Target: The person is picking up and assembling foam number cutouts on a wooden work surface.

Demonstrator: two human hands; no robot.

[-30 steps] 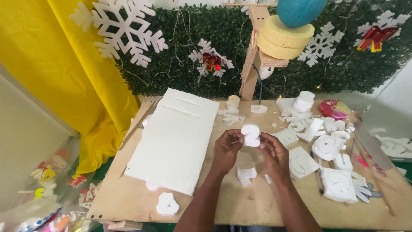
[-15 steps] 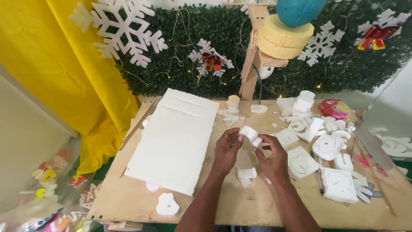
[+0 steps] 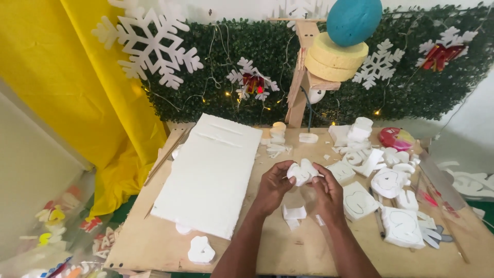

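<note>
Between the fingertips of both hands sits a small white foam cut-out piece (image 3: pixel 301 172), rounded and lobed in outline, held up just above the pale wooden tabletop (image 3: pixel 288 252) near its middle. The left hand (image 3: pixel 272 188) curls its fingers and thumb closed on the piece's left side, knuckles turned toward the camera, wrist bent slightly up. The right hand (image 3: pixel 328 191) grips the right side in the same pinching way, its fingers folded over the top edge and the back of the hand facing up. Both forearms rise from the bottom edge of the view and lean in toward each other, so the hands meet almost touching around the piece. Just below the hands, on the tabletop, lie a few small white foam offcuts (image 3: pixel 294 213). To the left rests a large white rectangular foam sheet (image 3: pixel 211 175), set at a slight slant, and near the table's front edge lies a white curved foam scrap (image 3: pixel 200 250). To the right spreads a pile of white foam shapes with pencilled outlines (image 3: pixel 383 185), with a pink and yellow round object (image 3: pixel 396 138) behind it. At the back stands a green artificial hedge wall (image 3: pixel 247 56) hung with white snowflake cut-outs (image 3: pixel 152 44), and a yellow cloth curtain (image 3: pixel 67 77) falls at the left.
</note>
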